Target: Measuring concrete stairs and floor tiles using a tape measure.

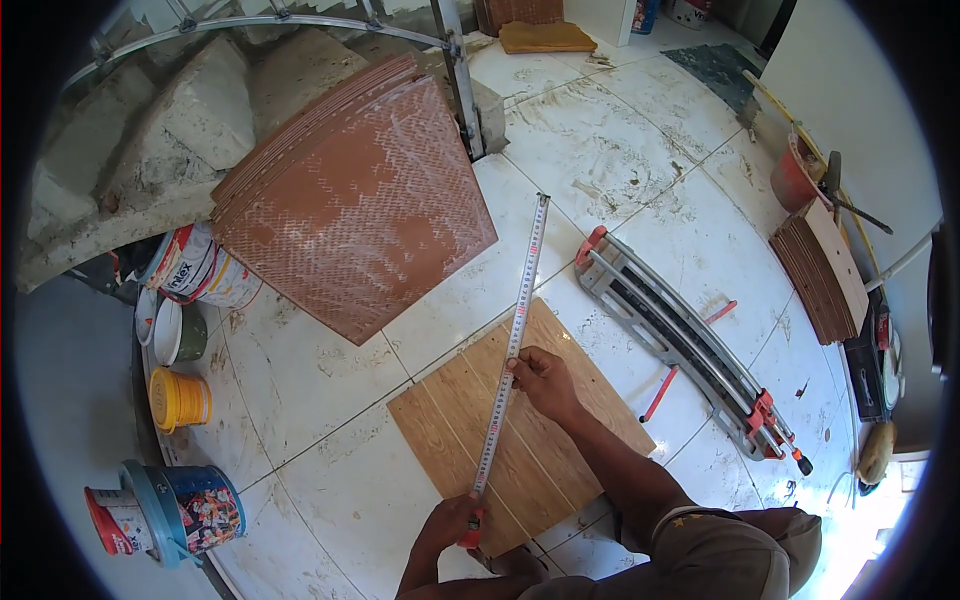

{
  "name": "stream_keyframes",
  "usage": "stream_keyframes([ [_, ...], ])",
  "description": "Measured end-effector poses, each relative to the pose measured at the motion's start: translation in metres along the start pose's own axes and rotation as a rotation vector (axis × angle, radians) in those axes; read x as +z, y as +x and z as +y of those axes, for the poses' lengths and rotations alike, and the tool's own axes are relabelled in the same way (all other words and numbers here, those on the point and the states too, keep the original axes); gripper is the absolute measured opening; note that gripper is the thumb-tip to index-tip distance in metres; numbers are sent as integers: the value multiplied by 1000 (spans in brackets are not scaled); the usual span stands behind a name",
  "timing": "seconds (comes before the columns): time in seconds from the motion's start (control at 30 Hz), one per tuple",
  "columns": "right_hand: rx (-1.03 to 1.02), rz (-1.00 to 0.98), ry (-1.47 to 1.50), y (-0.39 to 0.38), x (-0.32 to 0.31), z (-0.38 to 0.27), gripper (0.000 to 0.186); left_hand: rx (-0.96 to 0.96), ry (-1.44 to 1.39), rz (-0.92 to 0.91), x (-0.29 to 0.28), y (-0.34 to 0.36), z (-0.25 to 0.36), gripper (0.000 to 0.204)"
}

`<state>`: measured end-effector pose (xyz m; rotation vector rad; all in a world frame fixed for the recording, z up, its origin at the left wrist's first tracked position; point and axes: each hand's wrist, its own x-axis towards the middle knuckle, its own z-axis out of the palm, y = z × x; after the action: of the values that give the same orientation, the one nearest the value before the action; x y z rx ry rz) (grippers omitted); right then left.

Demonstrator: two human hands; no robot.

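A wood-look tile (560,390) with plank lines lies flat on the floor in front of me. Across it runs the extended blade of a tape measure (491,447), reaching past the tile's far edge to its hooked end on the floor. My left hand (452,522) is closed around the red tape case at the tile's near left edge. Further up, my right hand (541,382) pinches the blade between thumb and fingers, above the middle of the tile.
A tile cutter (685,345) with red handles lies to the right. Brown tiles (370,210) lean against the stairs at the upper left. Several buckets, one yellow (180,400), one blue (205,510), line the left wall. More tiles (822,270) and a red bucket (793,172) stand right.
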<state>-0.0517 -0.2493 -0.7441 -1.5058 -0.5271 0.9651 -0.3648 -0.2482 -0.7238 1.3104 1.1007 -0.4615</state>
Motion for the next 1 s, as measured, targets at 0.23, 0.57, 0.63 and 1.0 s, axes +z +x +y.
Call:
stream_keyframes([
  [0.23,6,11,10,1,3,10,21,-3,-33,18,1,-3,7,55],
  [0.57,27,24,-101,-3,0,10,22,-30,-1,-51,-3,5,4,55],
  [0.63,38,26,-114,-3,1,8,21,-30,27,-41,-3,3,7,55],
  [1.0,-26,129,-127,-3,-4,12,24,-58,56,-213,-20,19,-25,60],
])
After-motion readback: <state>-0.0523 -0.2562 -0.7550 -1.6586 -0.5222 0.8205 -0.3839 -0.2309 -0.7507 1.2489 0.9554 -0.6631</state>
